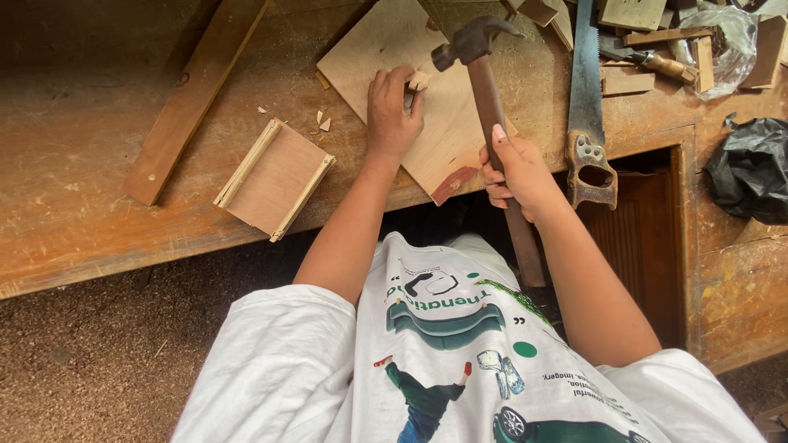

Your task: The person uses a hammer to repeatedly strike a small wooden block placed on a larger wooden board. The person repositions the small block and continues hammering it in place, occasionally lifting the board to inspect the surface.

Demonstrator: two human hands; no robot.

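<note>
- We see a small wooden block (419, 80) pinched at the fingertips of the left hand (391, 115), held down on a plywood sheet (427, 123) that lies flat on the workbench (74, 205), one corner jutting over the front edge.
- We see the right hand (517, 174) clenched around the wooden handle of a claw hammer (484, 74); the dark metal head hangs just above and right of the block, the handle running back toward the body.
- Just right of the hammer hand lies a hand saw (587, 107), blade pointing away, its worn handle near the bench edge.
- Left of the plywood sheet we find a few wood chips (322, 121) and a small framed panel (275, 179) with pale strips along two sides.
- Further left a long wooden plank (193, 98) lies at a slant.
- At the far right we notice offcuts, a clear plastic bag (726, 41) and a black plastic bag (751, 168).
- Sawdust covers the floor (98, 353) below the bench.
</note>
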